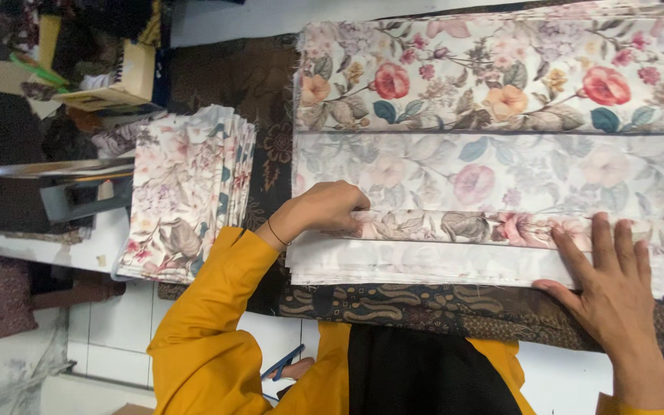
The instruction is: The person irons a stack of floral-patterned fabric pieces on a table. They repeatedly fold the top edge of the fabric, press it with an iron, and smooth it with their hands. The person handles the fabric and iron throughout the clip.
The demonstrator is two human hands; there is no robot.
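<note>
The long folded strip of floral-printed cloth (455, 227) looks like thin woven cotton, matt and soft, its printed face showing pink and peach roses; the paler band of floral fabric (493, 173) above it shows the faded reverse of the weave; the white underlayers (424, 265) have frayed, slightly rough edges; the dark brown batik cloth (439, 307) covering the table is matt with a dense ornamental print; the stack of cut floral fabric pieces (186, 200) is matt cloth too; the mustard-yellow sleeve (209, 323) is a smooth, plain knit; the brown cardboard box (128, 77) is dull paperboard.
</note>
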